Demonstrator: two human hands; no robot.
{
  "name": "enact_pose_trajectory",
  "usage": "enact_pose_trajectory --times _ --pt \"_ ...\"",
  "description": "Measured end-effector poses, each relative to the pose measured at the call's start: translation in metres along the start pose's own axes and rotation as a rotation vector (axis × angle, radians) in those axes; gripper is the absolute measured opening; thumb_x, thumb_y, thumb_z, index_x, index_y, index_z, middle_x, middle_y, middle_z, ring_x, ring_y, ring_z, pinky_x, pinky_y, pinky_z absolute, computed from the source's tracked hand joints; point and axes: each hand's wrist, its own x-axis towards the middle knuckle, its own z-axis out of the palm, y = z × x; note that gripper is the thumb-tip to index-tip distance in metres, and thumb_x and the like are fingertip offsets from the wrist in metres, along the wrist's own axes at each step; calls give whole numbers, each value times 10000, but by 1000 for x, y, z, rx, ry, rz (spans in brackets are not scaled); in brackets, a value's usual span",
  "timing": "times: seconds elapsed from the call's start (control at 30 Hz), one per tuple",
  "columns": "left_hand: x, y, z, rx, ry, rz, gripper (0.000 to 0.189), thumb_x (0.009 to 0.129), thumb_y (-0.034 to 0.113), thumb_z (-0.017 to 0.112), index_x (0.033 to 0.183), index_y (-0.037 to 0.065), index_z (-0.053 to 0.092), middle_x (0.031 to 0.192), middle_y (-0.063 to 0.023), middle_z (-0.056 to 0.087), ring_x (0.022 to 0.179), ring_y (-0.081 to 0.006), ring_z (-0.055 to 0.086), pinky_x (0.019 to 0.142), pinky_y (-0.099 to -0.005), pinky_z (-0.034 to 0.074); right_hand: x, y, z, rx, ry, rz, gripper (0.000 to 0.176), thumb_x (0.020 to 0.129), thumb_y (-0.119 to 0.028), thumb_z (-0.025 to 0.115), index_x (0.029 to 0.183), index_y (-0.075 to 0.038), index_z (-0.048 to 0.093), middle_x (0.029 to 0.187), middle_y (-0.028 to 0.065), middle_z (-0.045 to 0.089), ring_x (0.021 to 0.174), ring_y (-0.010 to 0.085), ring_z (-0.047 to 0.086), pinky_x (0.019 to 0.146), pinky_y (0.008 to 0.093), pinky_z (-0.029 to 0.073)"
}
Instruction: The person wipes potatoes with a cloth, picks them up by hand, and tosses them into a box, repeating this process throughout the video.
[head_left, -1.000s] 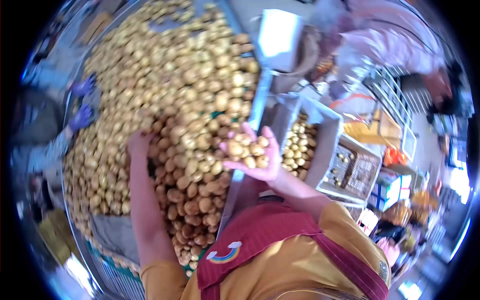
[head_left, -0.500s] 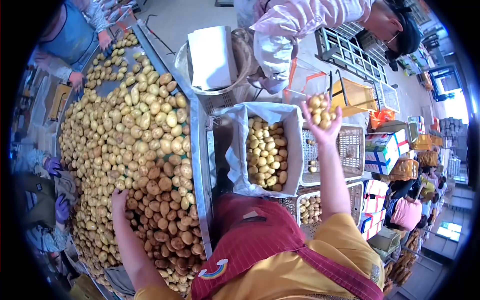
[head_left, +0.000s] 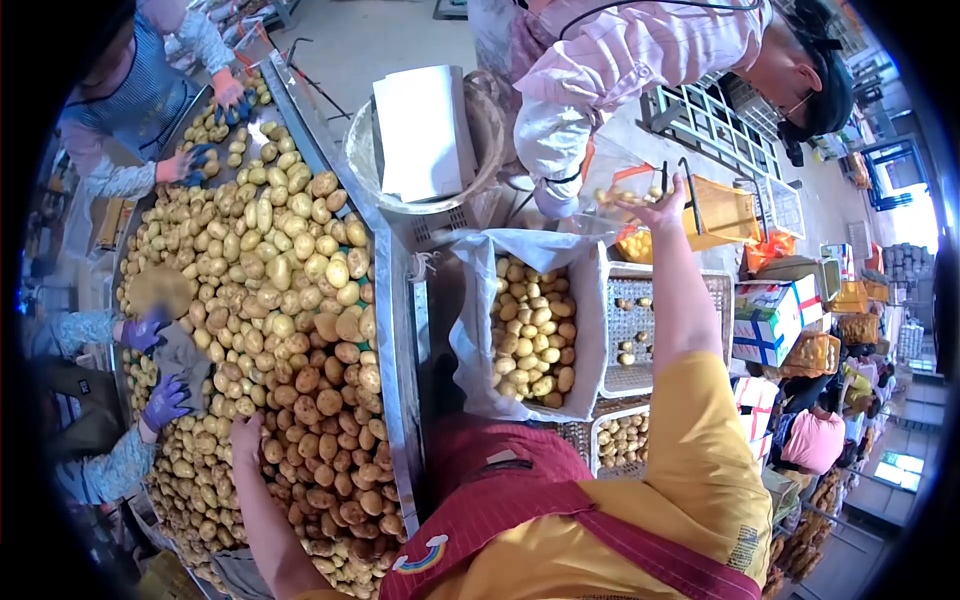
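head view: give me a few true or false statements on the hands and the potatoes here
1. The left hand rests on the potato pile on the table. True.
2. The right hand is empty. False: it is stretched out and holds small potatoes by a clear bag.
3. The lined box beside the table holds nothing. False: it has potatoes in it.
4. Another person's hands at the far edge of the pile wear purple gloves. True.
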Motion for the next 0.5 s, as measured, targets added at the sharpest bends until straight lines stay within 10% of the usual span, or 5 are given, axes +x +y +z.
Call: enact_pose_trajectory --times 0.1,0.17,0.23,0.4,0.5 --pt "-14 4 1 -136 -25 -10 147 917 159 648 948 39 567 823 -41 587 712 -169 561 560 -332 480 20 17 -17 -239 143 -336 822 932 -529 602 1573 -152 252 1561 207 354 1413 438 392 1106 737 312" --pt "10 -40 -1 -154 39 245 139 913 139 639 924 30 552 771 -12 538 686 -107 484 571 -273 423 35 27 -83 -269 -425 -228 276 968 -395 590 935 -120 586 801 53 605 751 224 601 774 459 545" --pt "48 -75 14 -135 218 450 123 880 94 651 917 28 555 751 17 491 685 -68 450 588 -257 406 12 75 -93 -511 -474 -418 303 966 -391 578 911 -95 601 856 93 649 779 247 634 699 364 521" --pt "25 -56 20 -138 514 360 228 878 50 606 785 56 398 742 -55 387 663 -165 357 628 -353 405 -123 174 -95 -492 -605 239 294 1000 -266 524 1030 -11 665 975 147 726 882 287 702 838 395 557" --pt "72 -90 12 -73 158 265 477 1023 285 608 1423 52 496 1303 -130 593 1011 -201 534 833 -395 473 -178 234 -83 -410 -699 586 403 1033 -325 515 1202 23 628 1082 171 711 1005 293 705 970 443 556"
